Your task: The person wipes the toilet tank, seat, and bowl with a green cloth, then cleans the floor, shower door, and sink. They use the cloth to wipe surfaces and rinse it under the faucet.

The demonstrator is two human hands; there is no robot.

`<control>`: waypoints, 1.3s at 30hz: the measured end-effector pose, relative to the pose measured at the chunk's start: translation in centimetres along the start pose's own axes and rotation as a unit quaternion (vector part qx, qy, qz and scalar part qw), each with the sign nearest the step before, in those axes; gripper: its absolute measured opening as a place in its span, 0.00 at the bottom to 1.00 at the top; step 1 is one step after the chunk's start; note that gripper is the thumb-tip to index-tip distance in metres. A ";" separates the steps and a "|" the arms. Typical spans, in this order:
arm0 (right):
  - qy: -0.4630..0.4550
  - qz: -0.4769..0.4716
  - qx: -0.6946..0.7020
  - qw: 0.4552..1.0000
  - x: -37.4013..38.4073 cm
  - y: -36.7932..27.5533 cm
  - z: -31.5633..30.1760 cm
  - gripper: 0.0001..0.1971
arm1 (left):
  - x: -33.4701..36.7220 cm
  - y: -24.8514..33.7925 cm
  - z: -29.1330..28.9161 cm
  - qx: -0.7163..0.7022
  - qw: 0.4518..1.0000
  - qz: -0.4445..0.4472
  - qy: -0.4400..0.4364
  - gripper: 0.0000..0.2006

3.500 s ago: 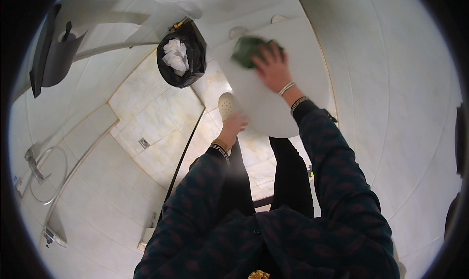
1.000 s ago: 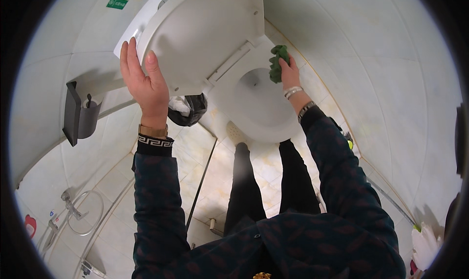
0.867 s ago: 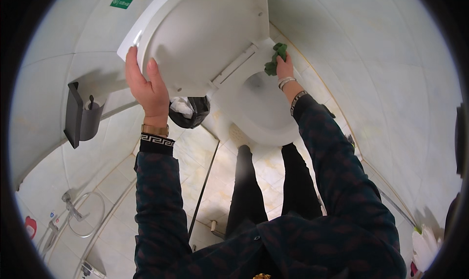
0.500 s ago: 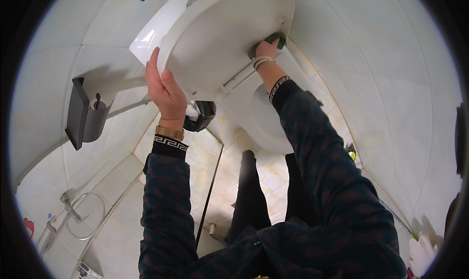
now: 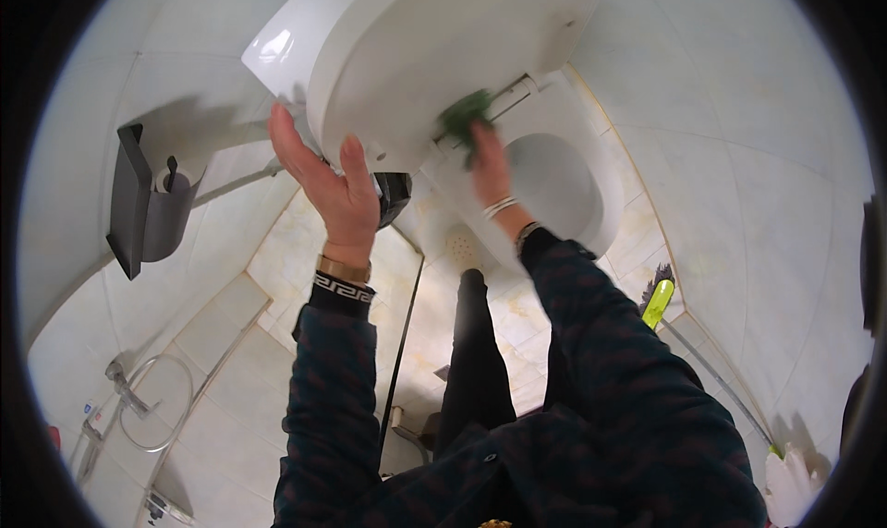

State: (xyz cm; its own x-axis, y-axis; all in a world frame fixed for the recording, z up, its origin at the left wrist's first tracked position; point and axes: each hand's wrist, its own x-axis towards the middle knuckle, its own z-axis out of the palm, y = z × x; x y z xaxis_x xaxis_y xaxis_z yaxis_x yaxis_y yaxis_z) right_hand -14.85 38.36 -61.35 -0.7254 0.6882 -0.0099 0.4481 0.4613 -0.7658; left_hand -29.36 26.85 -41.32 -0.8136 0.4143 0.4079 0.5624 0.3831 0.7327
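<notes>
Two bare hands are apart from each other, each at the same raised toilet lid (image 5: 407,66). The right hand (image 5: 492,168), blurred, has its fingers closed on one green cloth (image 5: 465,117), which lies at the left end of the lid's hinge strip (image 5: 519,92), on the far side of the toilet bowl (image 5: 605,200). The left hand (image 5: 337,195) is open at the lid's left edge, thumb in front of the lid and fingers to the left of it; whether it touches the edge I cannot tell. Each wrist bears a band: one gold-coloured (image 5: 344,269) on the left, one white (image 5: 500,206) on the right. Beyond the left hand stands one white cistern (image 5: 282,52). One black bin (image 5: 395,195) is partly hidden behind that hand. Farther left, one grey paper holder (image 5: 129,205) is fixed to the wall, and near left hangs one looped shower hose (image 5: 139,445). One cream clog (image 5: 462,246) shows left of the bowl. Right of the right arm are one yellow-green brush (image 5: 658,302) and, nearer, one white bundle (image 5: 790,486).
</notes>
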 end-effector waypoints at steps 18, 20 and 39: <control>-0.335 -0.248 -0.119 0.901 -13.9 2.6 -4.3 0.17 | -17.5 -1.6 0.3 0.035 0.962 -0.239 -0.131 0.32; -0.275 -0.254 -0.167 0.912 -9.5 2.4 -3.5 0.18 | -17.9 -2.1 -0.1 0.044 0.960 -0.240 -0.135 0.32; -0.376 -0.188 -0.399 0.815 -13.9 19.7 -22.3 0.18 | -23.1 -1.0 2.2 0.049 0.944 -0.246 -0.213 0.30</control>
State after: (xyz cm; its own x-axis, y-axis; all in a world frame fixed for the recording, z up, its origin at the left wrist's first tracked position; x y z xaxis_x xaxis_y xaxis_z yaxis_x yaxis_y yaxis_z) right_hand 15.70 50.39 -61.98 -0.8708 0.0153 -0.4914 0.1000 0.9841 -0.1466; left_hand -10.85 18.68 -52.68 -0.8584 0.4528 -0.2411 0.1596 0.6824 0.7134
